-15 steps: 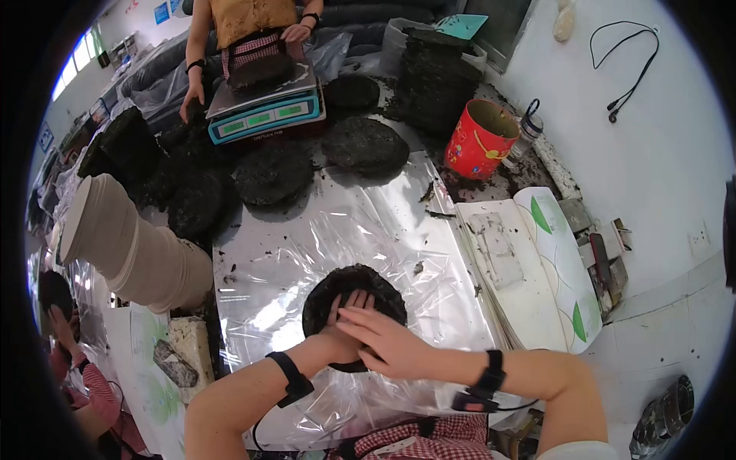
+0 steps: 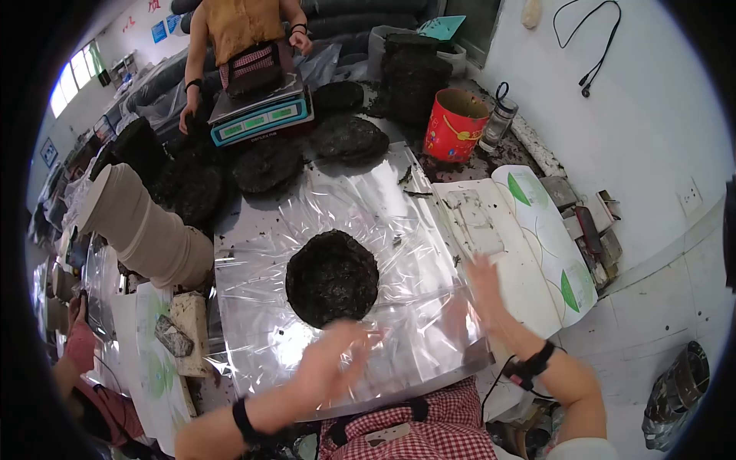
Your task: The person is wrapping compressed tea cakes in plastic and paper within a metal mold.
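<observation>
A dark round slab (image 2: 332, 279) of clay-like material, with a raised rim and hollowed middle, lies on clear plastic film over the work board (image 2: 414, 337). Just below its near edge is my left hand (image 2: 336, 362), blurred by motion, fingers apart and nothing visible in them. My right hand (image 2: 487, 290) is off to the right, over the board's edge beside a stack of white printed sheets (image 2: 529, 268). It is also blurred, fingers stretched out and holding nothing. Neither hand plainly touches the slab.
Several dark slabs (image 2: 267, 165) lie beyond the board, by a digital scale (image 2: 261, 121). A co-worker (image 2: 244, 34) stands behind it. A red bucket (image 2: 455, 126) and a glass jar (image 2: 499, 123) stand back right. Leaning moulds (image 2: 149, 230) rise on the left, near a pale block (image 2: 188, 333).
Both hands have lifted off the slab: the left drew back toward me, the right swung right. The slab's hollow is now uncovered. The co-worker's hand has lifted from the scale. The view has shifted.
</observation>
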`<state>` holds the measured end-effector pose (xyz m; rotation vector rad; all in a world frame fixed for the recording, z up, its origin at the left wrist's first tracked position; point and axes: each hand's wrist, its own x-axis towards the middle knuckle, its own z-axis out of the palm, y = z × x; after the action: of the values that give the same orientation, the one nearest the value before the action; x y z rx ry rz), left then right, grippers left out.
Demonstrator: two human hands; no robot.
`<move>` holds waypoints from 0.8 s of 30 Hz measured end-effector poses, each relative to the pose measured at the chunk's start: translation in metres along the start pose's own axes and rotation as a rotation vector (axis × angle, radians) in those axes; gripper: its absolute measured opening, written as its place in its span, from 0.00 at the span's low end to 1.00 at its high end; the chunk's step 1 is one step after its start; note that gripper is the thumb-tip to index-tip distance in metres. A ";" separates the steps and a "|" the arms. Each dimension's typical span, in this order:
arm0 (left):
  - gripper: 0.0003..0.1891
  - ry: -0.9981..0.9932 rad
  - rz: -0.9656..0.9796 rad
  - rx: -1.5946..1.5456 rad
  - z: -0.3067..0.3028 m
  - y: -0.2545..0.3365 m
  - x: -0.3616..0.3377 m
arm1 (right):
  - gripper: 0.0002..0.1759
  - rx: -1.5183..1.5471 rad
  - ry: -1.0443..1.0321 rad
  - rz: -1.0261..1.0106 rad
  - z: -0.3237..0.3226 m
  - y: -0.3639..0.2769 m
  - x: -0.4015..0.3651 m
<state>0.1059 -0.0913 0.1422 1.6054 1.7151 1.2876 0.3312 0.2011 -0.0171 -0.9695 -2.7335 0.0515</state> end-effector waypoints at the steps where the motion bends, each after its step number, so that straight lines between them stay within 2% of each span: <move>1: 0.20 0.004 -0.003 0.000 0.013 -0.003 -0.017 | 0.37 0.759 -0.094 0.000 0.032 -0.043 -0.002; 2: 0.25 -0.047 -0.122 -0.029 0.029 -0.008 -0.037 | 0.42 1.535 -0.211 0.014 0.061 -0.106 -0.003; 4: 0.35 -0.147 -0.315 -0.097 0.058 -0.032 -0.062 | 0.41 0.983 0.173 -0.442 -0.018 -0.162 0.021; 5: 0.40 -0.207 -0.465 -0.130 0.073 -0.039 -0.092 | 0.39 0.817 0.107 -0.523 -0.033 -0.191 0.031; 6: 0.47 -0.221 -0.467 -0.092 0.076 -0.063 -0.108 | 0.37 0.614 0.085 -0.616 -0.044 -0.204 0.056; 7: 0.53 0.089 -0.492 -0.102 0.071 -0.109 -0.114 | 0.26 0.640 -0.074 -0.620 -0.038 -0.205 0.063; 8: 0.53 0.096 -0.510 -0.099 0.049 -0.139 -0.111 | 0.26 0.654 -0.085 -0.627 -0.047 -0.210 0.066; 10: 0.62 0.457 -0.366 -0.496 -0.005 -0.182 -0.070 | 0.20 0.393 -0.636 -0.364 -0.072 -0.217 0.068; 11: 0.60 0.551 -0.178 -0.279 -0.005 -0.149 -0.037 | 0.18 0.275 -0.629 -0.329 -0.066 -0.217 0.060; 12: 0.59 0.616 0.030 -0.021 -0.004 -0.107 -0.004 | 0.18 0.292 -0.619 -0.332 -0.055 -0.219 0.050; 13: 0.49 0.660 -0.098 -0.066 0.012 -0.093 0.013 | 0.18 0.427 -0.448 -0.373 -0.045 -0.211 0.037; 14: 0.37 0.680 -0.229 0.250 0.032 -0.105 0.021 | 0.19 0.527 -0.283 -0.411 -0.044 -0.198 0.040; 15: 0.32 0.553 -0.197 0.456 0.020 -0.107 0.024 | 0.19 0.495 -0.371 -0.405 -0.046 -0.204 0.047; 16: 0.28 0.425 -0.174 0.639 0.013 -0.108 0.029 | 0.19 0.491 -0.371 -0.405 -0.051 -0.196 0.047; 17: 0.28 0.431 -0.190 0.595 0.021 -0.111 0.036 | 0.24 0.645 -0.004 -0.341 -0.060 -0.172 0.043; 18: 0.27 0.340 -0.182 0.746 0.013 -0.115 0.035 | 0.32 0.825 0.417 -0.272 -0.059 -0.169 0.044; 19: 0.26 0.241 -0.179 0.871 0.016 -0.118 0.036 | 0.35 0.935 0.474 -0.060 -0.044 -0.173 0.065; 20: 0.26 0.220 -0.187 0.855 0.022 -0.119 0.036 | 0.38 1.035 0.517 0.170 -0.029 -0.178 0.087; 21: 0.26 0.199 -0.184 0.885 0.022 -0.121 0.037 | 0.38 1.038 0.512 0.183 -0.036 -0.184 0.101; 23: 0.26 0.182 -0.177 0.929 0.017 -0.127 0.043 | 0.33 1.714 -0.266 0.050 -0.060 -0.195 0.126; 24: 0.27 0.202 -0.227 0.813 0.014 -0.128 0.034 | 0.33 1.730 -0.272 0.064 -0.054 -0.196 0.120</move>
<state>0.0452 -0.0398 0.0357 1.6202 2.6807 0.6758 0.1325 0.1210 0.0829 -0.4027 -1.6367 2.1161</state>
